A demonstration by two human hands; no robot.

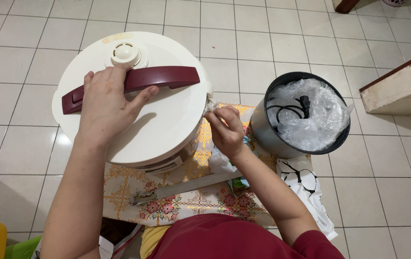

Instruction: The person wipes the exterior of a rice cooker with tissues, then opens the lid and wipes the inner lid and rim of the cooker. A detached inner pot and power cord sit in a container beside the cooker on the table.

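Left hand (104, 103) lies flat over the dark red handle (131, 84) of the cream cooker lid (167, 120), fingers draped across the bar, thumb along its near edge; pressing down more than gripping. Right hand (225, 130) is pinched shut on a white tissue (211, 104), held against the lid's right rim.

The cooker sits on a floral cloth (191, 196) spread on the tiled floor (263, 38), directly in front of the person.

Handling, my read: lid is rigid moulded plastic, smooth and glossy, so likely slippery at the rim. The handle bar is the obvious hold: long, stiff, centred, room for a full wrap. Whole unit probably bulky and moderately heavy; needs a hand steadying it while the edge gets worked. Round knob (125, 52) behind the handle looks small and more fragile; avoid loading it.

Nearby: a long metal blade (186, 187) on the cloth, crumpled tissue (221, 163) under the right wrist, a dark inner pot (268, 129) to the right holding clear plastic wrap (318, 120) and a black power cord (294, 108).
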